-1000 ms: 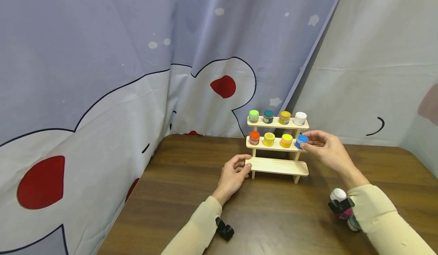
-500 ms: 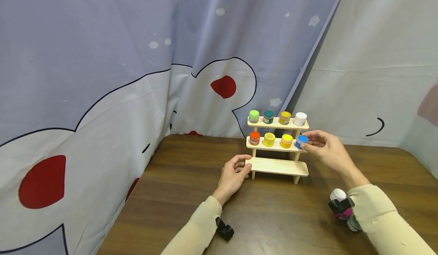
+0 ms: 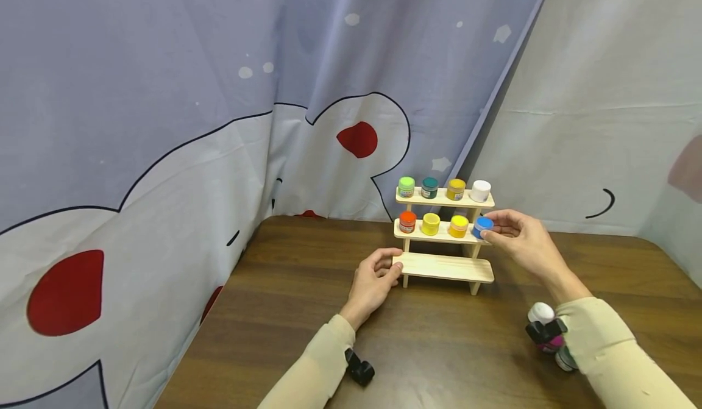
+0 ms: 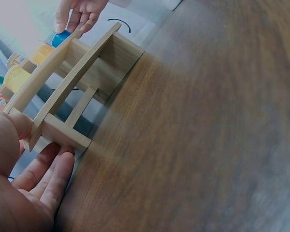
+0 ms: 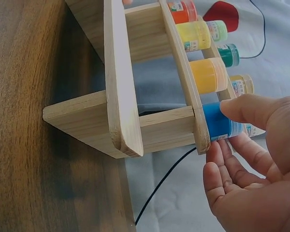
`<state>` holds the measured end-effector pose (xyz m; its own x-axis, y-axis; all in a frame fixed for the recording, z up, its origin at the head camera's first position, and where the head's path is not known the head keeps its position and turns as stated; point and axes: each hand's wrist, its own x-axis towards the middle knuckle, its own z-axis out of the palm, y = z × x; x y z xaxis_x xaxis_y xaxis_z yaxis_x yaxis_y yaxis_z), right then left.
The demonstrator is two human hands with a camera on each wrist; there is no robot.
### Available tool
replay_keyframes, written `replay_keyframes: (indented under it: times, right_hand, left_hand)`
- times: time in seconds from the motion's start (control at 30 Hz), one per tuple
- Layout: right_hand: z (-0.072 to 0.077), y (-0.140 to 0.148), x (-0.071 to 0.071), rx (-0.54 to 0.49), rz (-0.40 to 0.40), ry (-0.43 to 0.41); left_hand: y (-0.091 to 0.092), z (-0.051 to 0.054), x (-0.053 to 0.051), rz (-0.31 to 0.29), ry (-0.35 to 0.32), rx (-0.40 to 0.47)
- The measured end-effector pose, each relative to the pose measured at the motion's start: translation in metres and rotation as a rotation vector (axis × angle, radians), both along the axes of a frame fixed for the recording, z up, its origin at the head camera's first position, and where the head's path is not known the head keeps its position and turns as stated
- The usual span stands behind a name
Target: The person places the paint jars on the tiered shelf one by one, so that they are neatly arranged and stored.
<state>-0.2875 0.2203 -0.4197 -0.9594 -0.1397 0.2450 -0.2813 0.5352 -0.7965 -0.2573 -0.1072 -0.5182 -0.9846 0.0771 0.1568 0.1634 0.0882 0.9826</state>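
A three-tier wooden display stand (image 3: pixel 446 267) rests on the table, its lowest shelf bare. My left hand (image 3: pixel 372 284) holds the left end of that shelf, thumb on the board and fingers against the side leg (image 4: pixel 63 133). At the right end of the middle shelf, my right hand (image 3: pixel 526 244) pinches a blue paint jar (image 5: pixel 217 121) between thumb and fingers. The jar stands on the board. Left of it sit red (image 3: pixel 407 222), yellow (image 3: pixel 430 224) and orange-yellow (image 3: pixel 458 226) jars. Light green (image 3: pixel 406 187), dark green (image 3: pixel 429 188), ochre (image 3: pixel 456 189) and white (image 3: pixel 480 191) jars line the top shelf.
A white-topped jar (image 3: pixel 540 312), a magenta jar (image 3: pixel 550 343) and a dark green one (image 3: pixel 565 359) are on the table by the right sleeve, partly hidden. A printed curtain (image 3: pixel 329 171) hangs behind the wooden table (image 3: pixel 439 348).
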Motion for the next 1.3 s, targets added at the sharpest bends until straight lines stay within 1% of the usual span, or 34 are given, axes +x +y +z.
replay_keyframes:
  times: [0.17, 0.4, 0.53, 0.73, 1.03, 1.2, 1.3]
  right_hand:
    - [0.001, -0.001, 0.0, -0.005, 0.012, -0.021]
    - [0.006, 0.002, 0.002, -0.019, 0.025, -0.034]
    - [0.01, 0.005, 0.007, -0.029, 0.014, -0.024]
    - [0.014, 0.01, 0.012, -0.036, -0.005, 0.008]
    - [0.032, 0.027, 0.021, -0.043, -0.035, 0.1]
    - [0.046, 0.039, 0.028, -0.047, -0.056, 0.122]
    - [0.054, 0.045, 0.032, -0.069, -0.069, 0.121]
  left_hand:
    - [0.0, 0.0, 0.0, 0.0, -0.005, 0.009]
    - [0.002, 0.0, 0.001, -0.001, 0.013, 0.023]
    - [0.002, 0.001, 0.001, 0.0, 0.017, 0.037]
    - [0.002, 0.0, 0.001, 0.004, 0.009, 0.035]
    - [0.003, 0.0, 0.001, 0.001, 0.015, 0.037]
    - [0.003, 0.0, 0.001, 0.002, 0.017, 0.039]
    - [0.002, 0.001, 0.001, -0.003, 0.01, 0.038]
